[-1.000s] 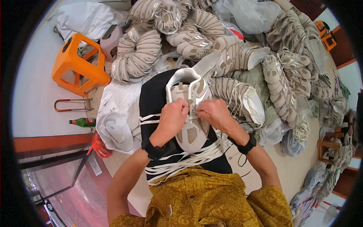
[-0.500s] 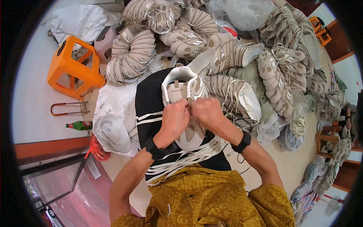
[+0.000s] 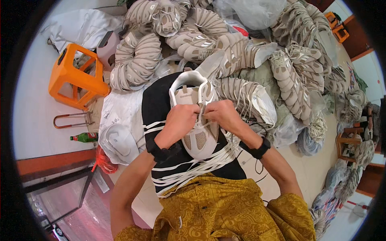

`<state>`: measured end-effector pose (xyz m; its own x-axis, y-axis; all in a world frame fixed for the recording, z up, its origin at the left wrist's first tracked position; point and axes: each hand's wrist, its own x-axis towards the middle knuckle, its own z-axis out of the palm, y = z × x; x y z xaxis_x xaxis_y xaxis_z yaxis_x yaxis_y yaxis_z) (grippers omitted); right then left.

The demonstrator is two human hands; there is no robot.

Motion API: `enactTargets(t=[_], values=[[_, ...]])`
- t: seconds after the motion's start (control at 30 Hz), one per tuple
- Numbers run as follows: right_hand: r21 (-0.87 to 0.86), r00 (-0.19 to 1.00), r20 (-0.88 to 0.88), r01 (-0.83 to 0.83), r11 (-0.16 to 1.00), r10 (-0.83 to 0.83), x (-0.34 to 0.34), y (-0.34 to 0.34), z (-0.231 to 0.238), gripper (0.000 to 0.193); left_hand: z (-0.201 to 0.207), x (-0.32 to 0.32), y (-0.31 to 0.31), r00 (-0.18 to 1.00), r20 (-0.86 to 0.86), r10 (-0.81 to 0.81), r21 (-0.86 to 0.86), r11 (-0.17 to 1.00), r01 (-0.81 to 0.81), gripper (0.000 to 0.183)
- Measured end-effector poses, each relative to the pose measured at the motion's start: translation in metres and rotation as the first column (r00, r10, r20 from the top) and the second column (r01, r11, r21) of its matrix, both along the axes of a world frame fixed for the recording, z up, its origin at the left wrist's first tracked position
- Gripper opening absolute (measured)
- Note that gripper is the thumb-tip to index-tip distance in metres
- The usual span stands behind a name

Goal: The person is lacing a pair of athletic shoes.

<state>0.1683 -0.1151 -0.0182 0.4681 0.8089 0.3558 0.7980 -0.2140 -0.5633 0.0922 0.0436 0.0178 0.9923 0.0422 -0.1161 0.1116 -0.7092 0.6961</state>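
Note:
A beige and tan shoe lies across my lap on a black cloth, its toe towards me and its collar away. My left hand is closed at the left eyelet edge, its back hiding part of the upper. From the right, my right hand pinches at the lacing opening, with a short pale shoelace between the two hands. The fingertips partly hide what each one grips. Loose white laces lie in a bundle over the cloth on my lap.
Strings of nested beige shoes pile up beyond my lap. An orange stool, a green bottle, red string and a white cloth are on the left. A cream lace bundle and plastic bags lie right.
My hands have drawn slightly apart at the lacing opening, the right one moving a little to the right. More of the shoe's toe and tongue shows between them.

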Motion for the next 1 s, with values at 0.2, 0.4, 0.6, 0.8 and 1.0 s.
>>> enactTargets(t=[0.2, 0.4, 0.6, 0.8, 1.0], values=[[-0.126, 0.983, 0.134, 0.14, 0.982, -0.123, -0.002, 0.003, 0.018, 0.017, -0.002, 0.008, -0.001, 0.991, -0.056, -0.118, 0.122, 0.985, 0.124, 0.014], [-0.125, 0.997, 0.073, 0.014, 0.992, -0.005, 0.012, 0.005, 0.031, 0.036, 0.01, 0.008, 0.011, 0.958, -0.03, -0.285, 0.297, 0.913, 0.281, 0.013], [-0.104, 0.963, -0.266, 0.016, 0.994, -0.043, 0.023, 0.002, 0.026, 0.038, 0.115, -0.051, 0.061, 0.965, -0.223, 0.14, -0.764, 0.589, -0.263, 0.011], [0.154, 0.998, 0.018, -0.063, 0.986, 0.06, -0.015, 0.018, 0.051, 0.025, 0.103, -0.059, 0.048, 0.952, -0.279, 0.122, -0.849, 0.431, -0.304, 0.01], [0.085, 0.743, -0.665, -0.021, 0.996, 0.072, -0.013, 0.033, 0.042, 0.01, 0.091, -0.05, 0.045, 0.963, -0.02, 0.27, -0.935, 0.335, -0.113, 0.011]])
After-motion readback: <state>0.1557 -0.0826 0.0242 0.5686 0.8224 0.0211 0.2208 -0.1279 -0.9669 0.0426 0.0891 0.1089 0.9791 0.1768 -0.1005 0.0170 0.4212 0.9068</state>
